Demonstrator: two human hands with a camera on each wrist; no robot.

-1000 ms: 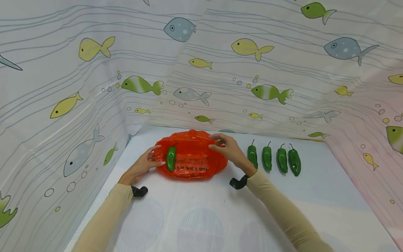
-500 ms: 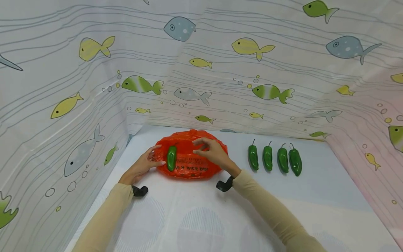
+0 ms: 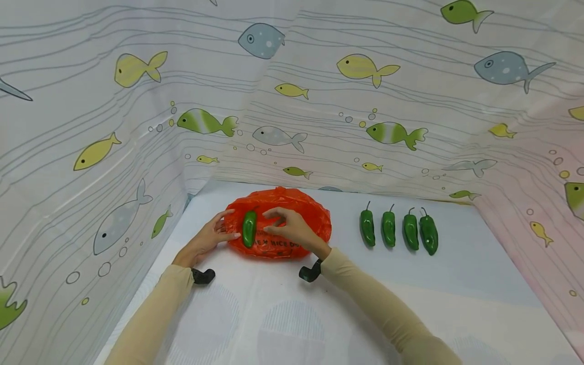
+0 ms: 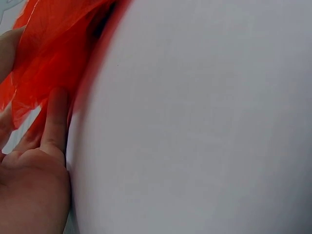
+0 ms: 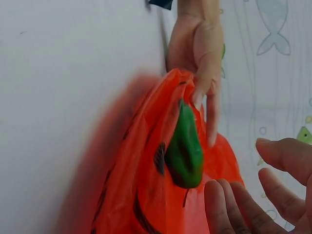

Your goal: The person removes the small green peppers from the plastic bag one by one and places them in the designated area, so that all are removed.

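Note:
A crumpled red plastic bag [image 3: 315, 223] with printed lettering lies towards the back of the table. On its left part is a green pepper [image 3: 249, 230], stem pointing away; in the right wrist view that pepper [image 5: 185, 151] lies against the red plastic. At the bag's left edge, my left hand [image 3: 207, 238] touches the plastic with thumb and fingers spread, some fingers behind it in the left wrist view. My right hand [image 3: 292, 228] hovers over the middle of the bag, just right of the pepper. Its thumb and fingers are apart with nothing between them.
Several more green peppers [image 3: 389, 229] lie in a row on the white table [image 3: 456, 314], right of the bag. A fish-patterned sheet [image 3: 319, 111] forms walls at the back and sides. Dark devices [image 3: 310, 271] are strapped to both wrists.
My right hand has moved left across the bag, from its right edge to near the pepper. My left hand, the bag and the peppers have hardly moved.

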